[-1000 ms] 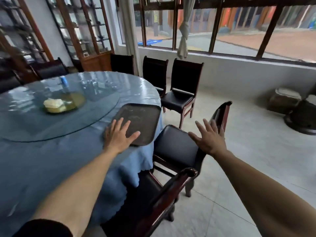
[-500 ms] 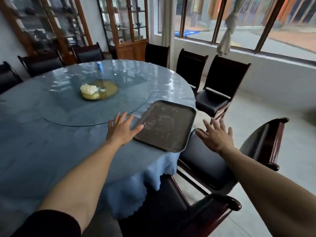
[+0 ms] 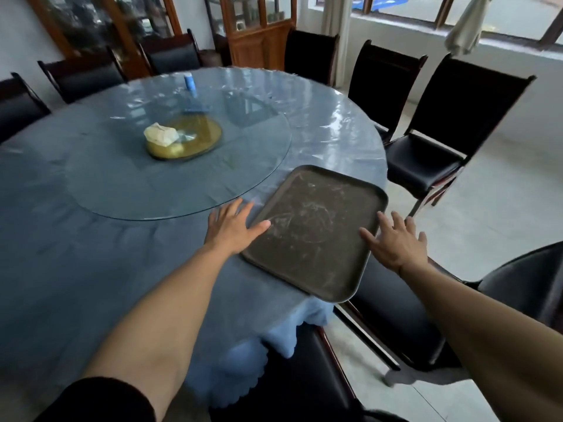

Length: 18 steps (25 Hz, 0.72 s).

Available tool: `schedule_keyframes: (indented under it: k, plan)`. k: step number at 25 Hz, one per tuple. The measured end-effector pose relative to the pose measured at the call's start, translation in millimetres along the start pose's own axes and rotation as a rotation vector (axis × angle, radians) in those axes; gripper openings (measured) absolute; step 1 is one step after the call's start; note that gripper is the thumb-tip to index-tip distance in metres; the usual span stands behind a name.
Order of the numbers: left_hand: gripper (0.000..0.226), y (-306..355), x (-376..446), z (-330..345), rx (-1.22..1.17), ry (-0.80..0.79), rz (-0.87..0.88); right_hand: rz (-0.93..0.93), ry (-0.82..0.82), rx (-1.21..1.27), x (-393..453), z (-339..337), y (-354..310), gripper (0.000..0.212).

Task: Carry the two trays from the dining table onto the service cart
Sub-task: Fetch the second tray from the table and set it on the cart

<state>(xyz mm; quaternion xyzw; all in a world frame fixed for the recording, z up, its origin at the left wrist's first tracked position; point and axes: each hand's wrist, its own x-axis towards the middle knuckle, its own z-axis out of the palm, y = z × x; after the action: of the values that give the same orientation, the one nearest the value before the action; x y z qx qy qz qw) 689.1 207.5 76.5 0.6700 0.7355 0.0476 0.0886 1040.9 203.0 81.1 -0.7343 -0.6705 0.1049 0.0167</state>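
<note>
1. Tray (image 3: pixel 313 236) lies flat at the table (image 3: pixel 91 254) edge, its near corner overhanging the cloth above a chair (image 3: pixel 396 324).
2. It looks stiff, light and smooth, likely slippery; best gripped under the rims of its two long sides.
3. Left hand (image 3: pixel 233 228) rests fingers spread at the left rim, thumb on the tray.
4. Right hand (image 3: pixel 396 242) is open, fingers spread over the right rim, gripping nothing yet.
5. Beyond sits the glass turntable (image 3: pixel 122 190) with a dish (image 3: pixel 195 141).

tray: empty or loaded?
Empty. The tray shows only a bare, scuffed surface; nothing sits on it.
</note>
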Motion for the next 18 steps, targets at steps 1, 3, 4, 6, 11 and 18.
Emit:
schedule_keyframes:
  k: [1, 3, 4, 6, 11, 18]
  plan:
    - [0.085, 0, 13, 11, 0.009, -0.032, -0.018, 0.01, -0.014, 0.003, 13, 9, -2, 0.08]
    - [0.086, 0, 38, 33, 0.027, -0.094, -0.047, 0.035, -0.056, 0.022, 40, 27, -5, 0.079]
    - [0.086, 1, 52, 46, 0.019, -0.122, -0.06, 0.052, -0.08, 0.039, 55, 37, -5, 0.079]
    - [0.086, 2, 76, 68, -0.037, -0.189, -0.084, 0.099, -0.112, 0.076, 78, 54, -5, 0.078]
    - [0.088, 6, 131, 103, -0.105, -0.303, -0.2, 0.295, -0.191, 0.27, 126, 85, 6, 0.076]
    - [0.089, 25, 182, 128, -0.286, -0.294, -0.324, 0.5, -0.139, 0.544, 172, 112, 9, 0.077]
